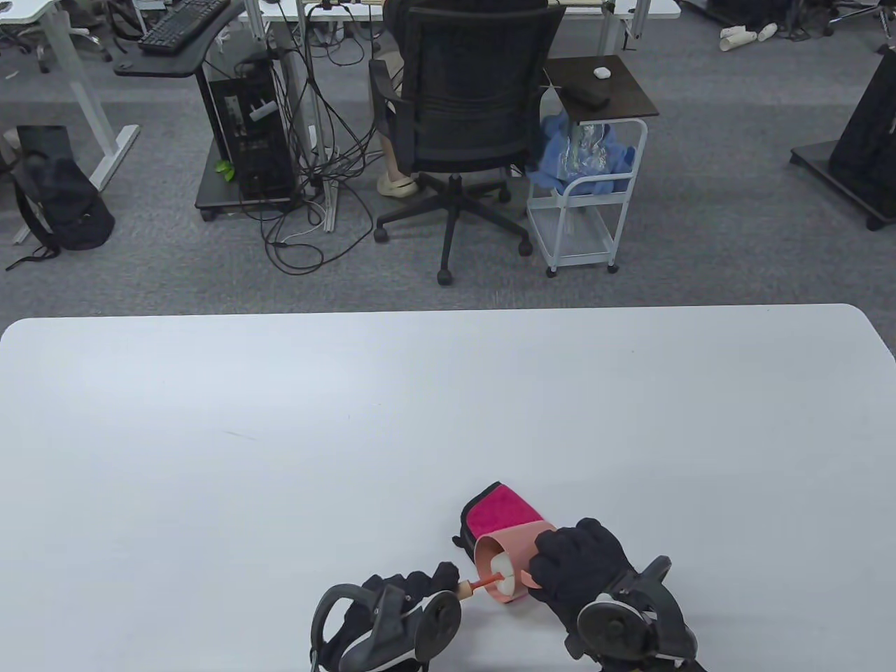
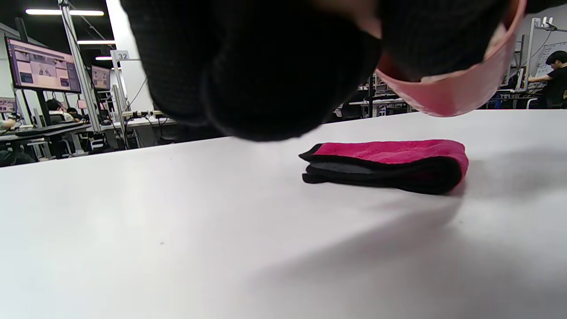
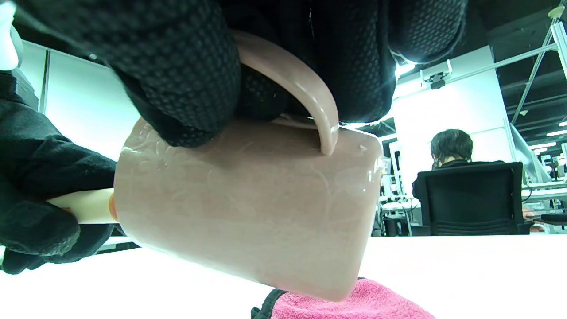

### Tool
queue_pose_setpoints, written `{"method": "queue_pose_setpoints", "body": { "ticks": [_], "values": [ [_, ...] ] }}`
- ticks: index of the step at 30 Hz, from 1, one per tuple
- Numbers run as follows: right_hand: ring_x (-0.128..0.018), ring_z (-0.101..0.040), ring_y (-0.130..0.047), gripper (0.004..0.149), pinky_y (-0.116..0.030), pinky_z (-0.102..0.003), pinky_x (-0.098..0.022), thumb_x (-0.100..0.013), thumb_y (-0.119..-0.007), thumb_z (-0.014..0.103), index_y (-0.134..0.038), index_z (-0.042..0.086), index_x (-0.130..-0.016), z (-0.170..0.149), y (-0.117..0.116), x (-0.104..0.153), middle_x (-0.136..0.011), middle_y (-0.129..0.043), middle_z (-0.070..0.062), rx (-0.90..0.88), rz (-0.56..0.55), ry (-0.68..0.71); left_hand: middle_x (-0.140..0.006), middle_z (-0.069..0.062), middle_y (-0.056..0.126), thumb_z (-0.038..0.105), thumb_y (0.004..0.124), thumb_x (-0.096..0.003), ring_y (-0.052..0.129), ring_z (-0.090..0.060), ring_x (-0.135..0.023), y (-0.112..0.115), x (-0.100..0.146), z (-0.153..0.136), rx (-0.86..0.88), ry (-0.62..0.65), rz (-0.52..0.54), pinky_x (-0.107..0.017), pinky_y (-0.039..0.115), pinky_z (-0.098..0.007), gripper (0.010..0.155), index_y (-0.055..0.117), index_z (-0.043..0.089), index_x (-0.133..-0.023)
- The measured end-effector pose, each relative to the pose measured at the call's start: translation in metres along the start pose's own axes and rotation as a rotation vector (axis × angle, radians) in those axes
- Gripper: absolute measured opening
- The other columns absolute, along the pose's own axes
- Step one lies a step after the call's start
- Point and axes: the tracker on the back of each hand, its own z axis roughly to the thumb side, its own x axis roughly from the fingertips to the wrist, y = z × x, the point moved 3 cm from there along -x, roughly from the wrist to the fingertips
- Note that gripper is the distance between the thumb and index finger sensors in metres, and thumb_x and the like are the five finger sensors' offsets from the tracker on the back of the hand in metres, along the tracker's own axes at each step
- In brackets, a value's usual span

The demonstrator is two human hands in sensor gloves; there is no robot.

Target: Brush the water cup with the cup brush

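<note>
A pink water cup point(image 1: 509, 560) lies tipped on its side above the table, mouth toward the left. My right hand point(image 1: 577, 570) grips it by the handle point(image 3: 292, 84); the cup's wall fills the right wrist view point(image 3: 248, 212). My left hand point(image 1: 409, 595) holds the cup brush handle point(image 1: 463, 589). The brush's red stem point(image 1: 484, 581) leads into the cup, and its white sponge head point(image 1: 505, 565) sits inside the mouth. In the left wrist view the cup's rim point(image 2: 456, 95) shows at the top right, above the table.
A folded magenta cloth with black edging point(image 1: 495, 516) lies on the white table point(image 1: 350, 434) just behind the cup; it also shows in the left wrist view point(image 2: 390, 164). Beyond the far table edge stand an office chair point(image 1: 462, 126) and a small white cart point(image 1: 588, 182).
</note>
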Motion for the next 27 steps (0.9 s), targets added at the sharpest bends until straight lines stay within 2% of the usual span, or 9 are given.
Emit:
{"method": "queue_pose_setpoints", "body": {
  "ticks": [4,15,23,27],
  "values": [
    [-0.073,-0.041,-0.086,0.030,-0.060,-0.058,-0.066,-0.043,-0.092,0.035,-0.090,0.020,-0.068,-0.002,-0.004,0.000,-0.087,-0.080,-0.014,-0.017,0.025,-0.002,-0.061,0.007,0.094,0.053,0.075,-0.0399,0.102,-0.015,-0.026,-0.005,0.003,0.002,-0.032,0.009,0.042,-0.046,0.090,-0.039,0.059,0.069,0.032,-0.095],
    [-0.073,-0.040,-0.087,0.030,-0.062,-0.058,-0.065,-0.042,-0.091,0.036,-0.090,0.021,-0.068,-0.004,-0.008,0.000,-0.087,-0.081,-0.014,-0.035,0.055,-0.013,-0.061,0.008,0.094,0.054,0.074,-0.0401,0.102,-0.014,-0.026,-0.004,0.002,-0.006,-0.018,-0.045,0.038,-0.046,0.090,-0.039,0.059,0.069,0.032,-0.095],
    [-0.072,-0.039,-0.089,0.030,-0.064,-0.057,-0.065,-0.042,-0.091,0.037,-0.090,0.022,-0.068,-0.006,-0.005,0.000,-0.087,-0.082,-0.013,-0.056,0.045,-0.014,-0.058,0.007,0.095,0.054,0.073,-0.0397,0.102,-0.013,-0.022,0.001,-0.001,-0.011,0.014,-0.087,-0.003,-0.044,0.091,-0.039,0.061,0.069,0.029,-0.095],
    [-0.072,-0.039,-0.089,0.030,-0.063,-0.057,-0.065,-0.042,-0.091,0.037,-0.090,0.022,-0.068,-0.003,-0.005,0.000,-0.087,-0.082,-0.013,-0.048,0.049,0.004,-0.057,0.007,0.096,0.054,0.072,-0.0396,0.102,-0.014,-0.021,0.009,-0.005,-0.010,0.029,-0.095,-0.062,-0.043,0.091,-0.039,0.061,0.068,0.029,-0.095]
  ]
}}
